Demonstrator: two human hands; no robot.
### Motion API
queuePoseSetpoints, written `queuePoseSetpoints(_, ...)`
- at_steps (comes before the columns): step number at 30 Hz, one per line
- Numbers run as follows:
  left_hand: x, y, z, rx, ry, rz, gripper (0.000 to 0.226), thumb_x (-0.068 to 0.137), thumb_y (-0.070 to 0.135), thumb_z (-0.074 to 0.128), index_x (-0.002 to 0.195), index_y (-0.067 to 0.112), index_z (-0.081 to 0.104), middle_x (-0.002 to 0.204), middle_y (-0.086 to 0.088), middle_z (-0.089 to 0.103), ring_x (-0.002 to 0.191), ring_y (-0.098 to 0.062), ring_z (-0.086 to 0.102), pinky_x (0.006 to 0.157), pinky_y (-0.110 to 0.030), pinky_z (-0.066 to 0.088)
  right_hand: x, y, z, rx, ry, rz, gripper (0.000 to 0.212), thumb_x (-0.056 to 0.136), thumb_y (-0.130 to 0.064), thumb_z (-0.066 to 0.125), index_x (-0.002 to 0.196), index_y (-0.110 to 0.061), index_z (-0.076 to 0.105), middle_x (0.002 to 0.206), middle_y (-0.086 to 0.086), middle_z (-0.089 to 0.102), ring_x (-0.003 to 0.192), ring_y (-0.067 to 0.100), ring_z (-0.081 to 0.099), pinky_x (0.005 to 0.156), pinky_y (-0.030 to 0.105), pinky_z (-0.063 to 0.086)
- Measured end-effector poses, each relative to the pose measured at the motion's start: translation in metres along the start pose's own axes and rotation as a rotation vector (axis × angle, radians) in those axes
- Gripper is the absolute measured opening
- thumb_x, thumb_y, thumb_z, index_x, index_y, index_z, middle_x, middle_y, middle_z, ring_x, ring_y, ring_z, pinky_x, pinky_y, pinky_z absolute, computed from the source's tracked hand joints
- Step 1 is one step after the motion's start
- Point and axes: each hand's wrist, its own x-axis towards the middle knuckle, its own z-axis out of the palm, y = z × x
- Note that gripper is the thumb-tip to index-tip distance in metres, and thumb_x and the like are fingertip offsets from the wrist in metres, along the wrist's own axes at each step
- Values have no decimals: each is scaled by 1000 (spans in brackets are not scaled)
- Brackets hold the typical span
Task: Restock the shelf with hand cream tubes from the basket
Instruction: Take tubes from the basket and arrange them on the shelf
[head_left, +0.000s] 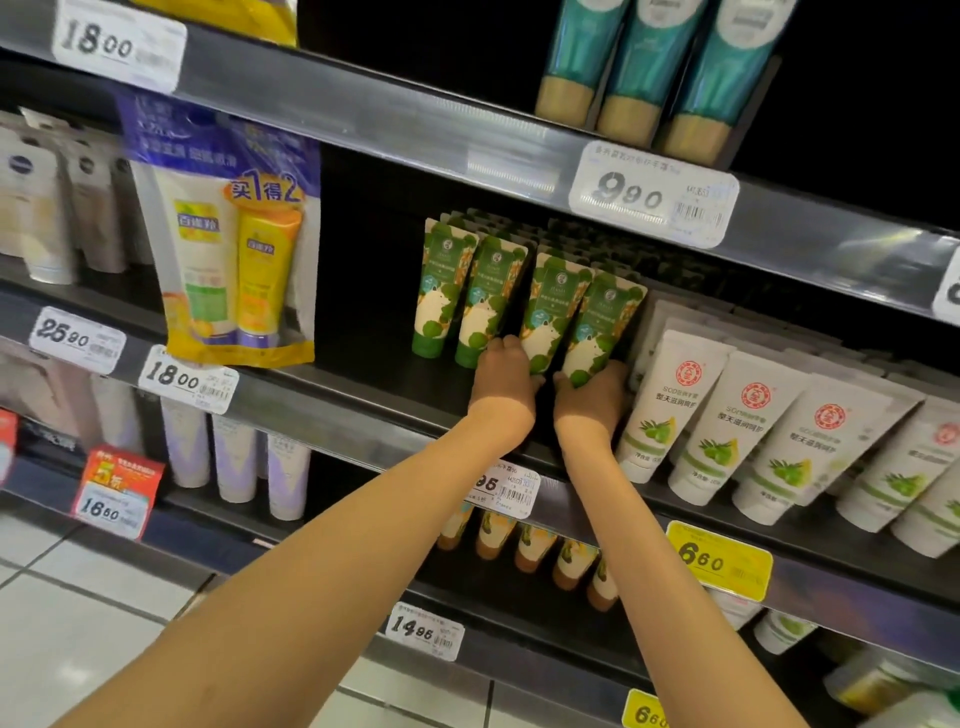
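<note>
The left hand (506, 374) curls round the foot of one green tube (550, 312) on the shelf (363, 364); the right hand (592, 392) clasps the next tube (605, 332) at three o'clock. Best to seat both cap-down, labels forward, level with the row (447, 291); spare room lies at nine o'clock.

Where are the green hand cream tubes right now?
Head view, centre: the green tubes stand on the middle shelf, white tubes to their right, yellow twin pack to their left; left hand and right hand hold two front ones.
</note>
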Motion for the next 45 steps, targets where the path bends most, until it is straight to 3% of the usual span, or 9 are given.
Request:
queuePoseSetpoints(4, -13, -2, -14, -30, -12, -44, 53, 93, 23, 51, 135, -2, 30, 140, -18, 37, 128, -28, 39, 98, -32, 36, -8, -4, -7, -63, -6, 3, 53, 92, -25, 54, 132, 5, 35, 137, 21, 43, 127, 34, 42, 104, 39, 35)
queuePoseSetpoints(9, -69, -38, -47, -152, 77, 155, 39, 93, 19, 51, 128, 3, 43, 126, -15, 52, 117, -25, 50, 95, -30, 40, -49, 4, -3, 50, 37, -146, 50, 91, -17, 54, 133, 4, 36, 135, 19, 42, 128, 33, 38, 104, 37, 34)
queuePoseSetpoints(17, -107, -114, -115, -307, 136, 240, 35, 92, 15, 52, 125, 8, 48, 122, -6, 57, 113, -13, 53, 98, -25, 43, -47, -10, 7, 28, 19, 4, 73, 88, -26, 61, 141, 5, 21, 145, 21, 28, 134, 34, 30, 110, 40, 27)
queuePoseSetpoints(22, -114, -126, -129, -483, 223, 202, 26, 92, 14, 52, 117, 13, 55, 111, 4, 60, 100, -1, 54, 77, 0, 41, -24, -12, 7, -48, 72, 29, 80, 82, -31, 68, 138, 6, 24, 146, 20, 31, 136, 32, 30, 110, 41, 28)
queuePoseSetpoints(25, -117, -127, -128, -490, 191, 197, 22, 93, 13, 50, 112, 17, 59, 105, 10, 59, 93, 4, 53, 72, 6, 38, -15, -7, 8, -68, 81, 11, 76, 79, -35, 70, 134, 4, 34, 140, 20, 40, 130, 33, 38, 106, 43, 34)
queuePoseSetpoints(31, -110, -108, -117, -474, 47, 199, 19, 93, 14, 48, 106, 22, 61, 100, 13, 59, 85, 6, 52, 65, 9, 35, -4, 3, 5, -43, 101, -6, 41, 90, -23, 58, 122, 2, 53, 126, 22, 55, 118, 35, 50, 100, 44, 41)
queuePoseSetpoints(34, -107, -101, -109, -485, 4, 146, 19, 94, 16, 48, 106, 22, 61, 100, 11, 58, 89, 2, 51, 58, 5, 38, 0, 5, 7, -76, 124, 10, 42, 93, -20, 52, 129, 2, 45, 131, 22, 50, 122, 35, 47, 102, 43, 40)
queuePoseSetpoints(39, -107, -98, -101, -464, -73, 119, 20, 94, 16, 47, 106, 23, 60, 99, 12, 58, 84, 3, 51, 57, -3, 37, 3, 4, 9, -20, 101, -7, 65, 83, -27, 67, 133, 2, 36, 136, 19, 46, 127, 33, 44, 103, 40, 39)
queuePoseSetpoints(45, -107, -113, -109, -431, -67, 65, 18, 93, 14, 48, 104, 22, 60, 106, 4, 62, 96, -5, 54, 62, -6, 35, 7, 6, 7, -79, 121, 5, 38, 90, -19, 57, 122, 2, 52, 125, 20, 56, 118, 33, 52, 94, 38, 43)
